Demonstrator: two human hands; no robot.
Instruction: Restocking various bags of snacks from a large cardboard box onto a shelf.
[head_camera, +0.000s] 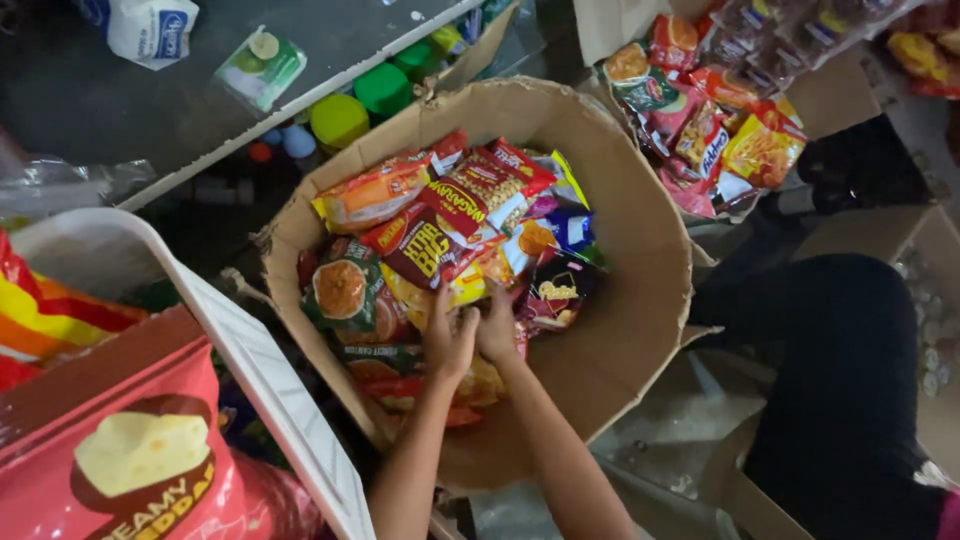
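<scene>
A wide cardboard box (640, 290) at centre frame carries a heap of bright snack packets (440, 240), piled toward its left side.

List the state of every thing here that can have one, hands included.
Cardboard box: open, flaps spread, part filled with snack packets.
Snack packets: sealed, piled loosely.
Left hand: fingers curled on the packets.
Right hand: fingers pressed on the packets.
Second box: open, packets heaped inside.
Green-capped bottles: capped, upright.
</scene>
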